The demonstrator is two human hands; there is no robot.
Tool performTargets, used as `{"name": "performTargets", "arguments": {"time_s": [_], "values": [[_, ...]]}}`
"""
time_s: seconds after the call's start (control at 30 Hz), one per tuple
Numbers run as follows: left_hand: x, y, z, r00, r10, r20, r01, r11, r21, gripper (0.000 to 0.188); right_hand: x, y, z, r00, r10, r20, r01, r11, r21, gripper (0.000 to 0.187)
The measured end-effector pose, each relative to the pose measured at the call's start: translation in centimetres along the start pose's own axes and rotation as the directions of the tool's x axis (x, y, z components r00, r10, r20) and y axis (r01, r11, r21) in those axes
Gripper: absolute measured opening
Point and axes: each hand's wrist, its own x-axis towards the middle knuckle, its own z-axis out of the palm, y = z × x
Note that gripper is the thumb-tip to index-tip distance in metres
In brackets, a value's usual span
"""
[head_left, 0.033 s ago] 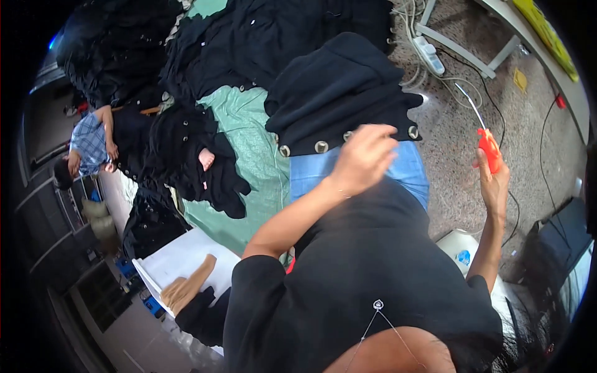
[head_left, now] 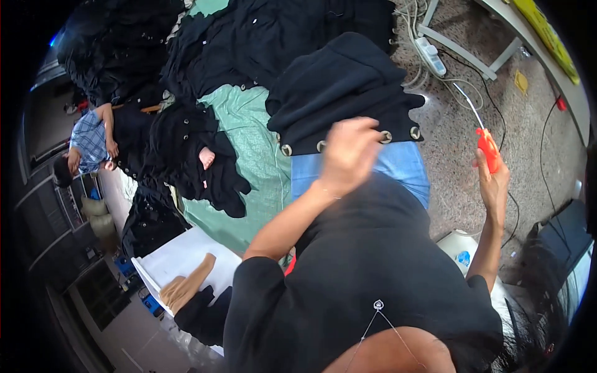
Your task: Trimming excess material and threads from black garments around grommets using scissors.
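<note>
My left grip (head_left: 351, 152) is over my lap, fingers partly curled and blurred by motion; I cannot tell whether anything is pinched in it. Directly under it and just beyond lies the black garment (head_left: 342, 81), spread across my legs. A row of round discs (head_left: 385, 137) runs along the garment's near edge, some showing to the left of this grip and some to the right. My light blue jeans (head_left: 305, 171) show under that edge, on both sides of the same grip.

Well apart to the right, my right grip (head_left: 493, 180) is wrapped around the orange-red handle of a tool (head_left: 489, 151). Its slim metal shaft (head_left: 471, 109) points ahead of that grip, away from me. The speckled floor (head_left: 454, 180) lies between the two grips, past my lap.

Farther ahead of the right grip are a white power strip (head_left: 430, 57) among loose cables, and a yellow scrap (head_left: 521, 82) on the floor. To the left of my left grip a pale green sheet (head_left: 249, 137) is spread out; back toward me on that side, tan cloth (head_left: 189, 283) lies on something white. Black cloth (head_left: 292, 31) is heaped beyond the garment, and at the far left is a person in a checked shirt (head_left: 89, 146).
</note>
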Motion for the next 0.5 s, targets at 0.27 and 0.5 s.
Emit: {"name": "performTargets", "arguments": {"time_s": [0.27,0.5], "values": [[-4.1,-12.9,-10.7,0.833,-0.520,0.189,0.549,0.818,-0.170,0.127,0.2,-5.2,4.2,0.973,-0.186,0.138,0.196,0.978,-0.067,0.040],[-2.6,-12.8,-10.4,0.784,-0.611,0.105,0.617,0.751,-0.236,0.033,-0.8,-7.6,5.2,0.946,-0.306,0.109,0.304,0.952,0.032,0.027]]}}
